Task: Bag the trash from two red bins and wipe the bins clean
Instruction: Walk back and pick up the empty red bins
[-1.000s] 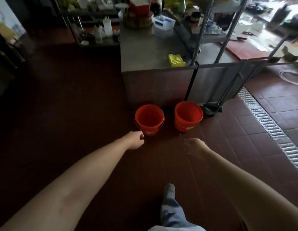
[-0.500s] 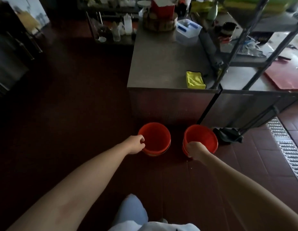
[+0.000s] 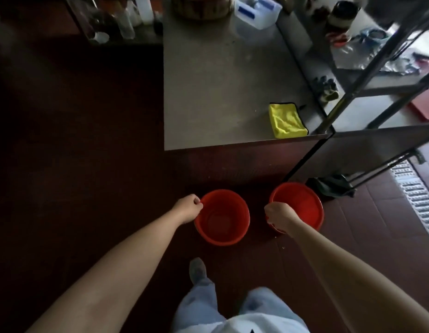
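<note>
Two round red bins stand side by side on the dark tiled floor in front of a steel counter. My left hand [image 3: 188,208] grips the left rim of the left red bin [image 3: 223,219], whose inside looks bare. My right hand [image 3: 279,216] grips the near left rim of the right red bin [image 3: 302,207]; its inside also shows only red. A folded yellow cloth [image 3: 286,120] lies on the counter's near right corner.
The steel counter [image 3: 220,92] carries a clear plastic box [image 3: 256,12] and a round basket at the back. A metal shelf rack [image 3: 367,75] stands to the right. A dark dustpan [image 3: 331,186] lies beside the right bin. A floor drain grate [image 3: 417,200] runs at far right.
I have stepped closer to the bins. Both hands reached forward from the floor area and closed on the bins' rims.
</note>
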Demonstrator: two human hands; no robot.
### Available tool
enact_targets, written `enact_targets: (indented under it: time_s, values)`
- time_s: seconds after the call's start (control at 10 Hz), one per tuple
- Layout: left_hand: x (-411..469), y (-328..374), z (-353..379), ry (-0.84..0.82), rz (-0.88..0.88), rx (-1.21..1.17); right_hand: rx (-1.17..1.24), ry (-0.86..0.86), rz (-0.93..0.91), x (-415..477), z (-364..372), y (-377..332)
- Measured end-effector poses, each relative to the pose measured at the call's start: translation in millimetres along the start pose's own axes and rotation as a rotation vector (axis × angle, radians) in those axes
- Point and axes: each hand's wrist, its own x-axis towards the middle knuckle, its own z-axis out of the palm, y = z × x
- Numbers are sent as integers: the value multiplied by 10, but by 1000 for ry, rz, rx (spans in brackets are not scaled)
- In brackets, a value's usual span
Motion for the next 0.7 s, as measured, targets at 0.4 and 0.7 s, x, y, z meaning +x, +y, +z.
enact_targets:
  time_s: [0.4, 0.7]
  values:
    - [1686, -411, 484, -125, -303, -529, 184, -111, 145, 1917, 196, -57]
    - [3085, -1148, 1302, -106, -444, -661, 317, -102, 304, 3439, 670, 822]
